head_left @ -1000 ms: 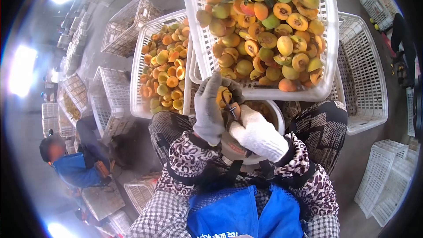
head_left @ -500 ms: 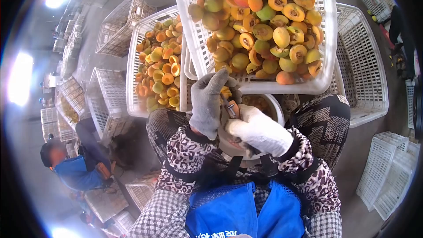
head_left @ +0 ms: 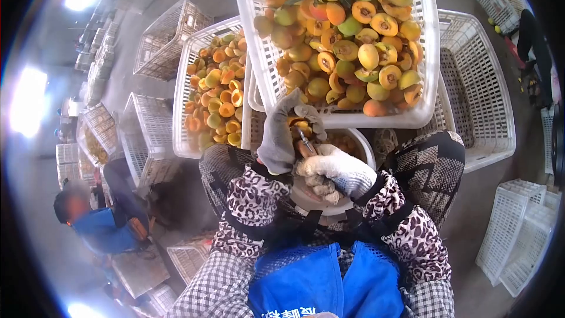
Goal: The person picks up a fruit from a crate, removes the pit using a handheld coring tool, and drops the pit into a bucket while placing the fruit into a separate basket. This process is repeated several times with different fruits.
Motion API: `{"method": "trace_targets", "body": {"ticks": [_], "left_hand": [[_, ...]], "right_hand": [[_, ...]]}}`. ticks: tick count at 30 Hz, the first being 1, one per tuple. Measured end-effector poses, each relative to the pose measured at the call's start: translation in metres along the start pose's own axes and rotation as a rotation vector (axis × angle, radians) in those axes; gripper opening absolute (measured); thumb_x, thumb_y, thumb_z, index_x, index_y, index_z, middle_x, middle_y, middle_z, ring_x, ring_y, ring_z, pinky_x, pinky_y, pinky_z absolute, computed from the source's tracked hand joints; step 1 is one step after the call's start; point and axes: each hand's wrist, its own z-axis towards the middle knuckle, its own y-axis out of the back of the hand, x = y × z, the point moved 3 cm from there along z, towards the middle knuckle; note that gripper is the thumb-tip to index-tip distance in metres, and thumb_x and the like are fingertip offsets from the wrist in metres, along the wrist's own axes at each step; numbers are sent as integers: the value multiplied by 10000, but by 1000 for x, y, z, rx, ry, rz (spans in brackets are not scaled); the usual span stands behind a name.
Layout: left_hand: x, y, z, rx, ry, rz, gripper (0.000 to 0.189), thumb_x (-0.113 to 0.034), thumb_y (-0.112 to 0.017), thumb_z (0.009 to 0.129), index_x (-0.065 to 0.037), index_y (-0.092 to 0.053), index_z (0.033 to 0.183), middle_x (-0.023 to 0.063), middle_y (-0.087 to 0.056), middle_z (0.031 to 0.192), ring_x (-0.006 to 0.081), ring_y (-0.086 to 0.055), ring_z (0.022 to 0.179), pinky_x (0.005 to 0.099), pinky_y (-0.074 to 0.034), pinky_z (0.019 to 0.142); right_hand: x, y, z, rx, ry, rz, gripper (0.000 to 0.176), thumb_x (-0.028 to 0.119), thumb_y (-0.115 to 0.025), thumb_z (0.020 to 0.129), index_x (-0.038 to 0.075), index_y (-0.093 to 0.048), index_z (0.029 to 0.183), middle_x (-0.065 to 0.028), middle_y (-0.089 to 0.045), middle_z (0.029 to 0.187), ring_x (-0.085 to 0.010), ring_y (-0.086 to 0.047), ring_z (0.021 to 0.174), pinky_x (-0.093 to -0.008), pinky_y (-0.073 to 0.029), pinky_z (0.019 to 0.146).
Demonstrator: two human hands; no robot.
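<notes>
My left hand (head_left: 288,132), in a grey glove, is closed around an orange-yellow peach half (head_left: 302,126), partly covered by the fingers. My right hand (head_left: 335,171), in a white glove with a soiled palm, grips a pitting tool (head_left: 306,144) by its brownish handle. The tool's metal tip is at the peach half. Both hands are over a white bucket (head_left: 366,152) between my knees, with brownish pieces inside. Just beyond them a white crate (head_left: 376,119) holds whole and halved peaches (head_left: 353,47), some halves with their stones showing.
Left of it, another crate (head_left: 178,106) holds hollowed peach halves (head_left: 220,97). An open crate (head_left: 506,112) stands on the right, with stacked crates (head_left: 509,229) nearer me. A person in blue (head_left: 106,229) sits at the left among more crates (head_left: 150,129).
My right hand has turned and shifted slightly left, showing more of its curled fingers. The tool's tip now points up into the peach half. The view has shifted slightly.
</notes>
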Motion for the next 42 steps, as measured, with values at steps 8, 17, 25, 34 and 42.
{"method": "trace_targets", "body": {"ticks": [8,17,25,34,42], "left_hand": [[11,42,-5,238,267,-786,356,-341,-487,959,-119,-510,681,53,-518,612,238,-542,600,396,-480,586],[-88,22,58,-793,-1607,2245,227,-208,-540,880,-42,-605,1020,132,-604,983,288,-569,957,468,-444,872],[-46,1,159,-425,-1665,2703,246,-246,-524,855,-96,-632,1017,105,-633,1113,318,-529,1162,546,-281,1080],[-14,21,62,189,-555,844,251,-251,-618,860,-94,-601,1054,67,-584,924,264,-592,821,461,-494,769],[-34,17,11,136,-626,72,330,-329,-598,911,-29,-583,1047,86,-622,938,251,-635,855,392,-548,821]], "right_hand": [[9,-15,-33,12,36,-881,294,212,-592,825,12,-579,1039,-58,-626,747,-149,-619,694,-318,-496,604],[-32,76,-37,-727,81,-2124,292,266,-566,852,8,-557,990,-192,-651,728,-348,-660,651,-446,-522,566],[-26,64,-53,-570,1045,-2037,221,243,-538,896,83,-531,1048,-162,-612,681,-334,-600,532,-468,-475,459],[1,26,-52,-813,830,-1629,356,221,-644,820,46,-545,1113,-214,-647,910,-390,-633,802,-439,-509,721],[16,-14,-15,-505,780,-1291,224,158,-638,841,12,-585,1002,-108,-563,739,-183,-540,636,-321,-447,554]]}}
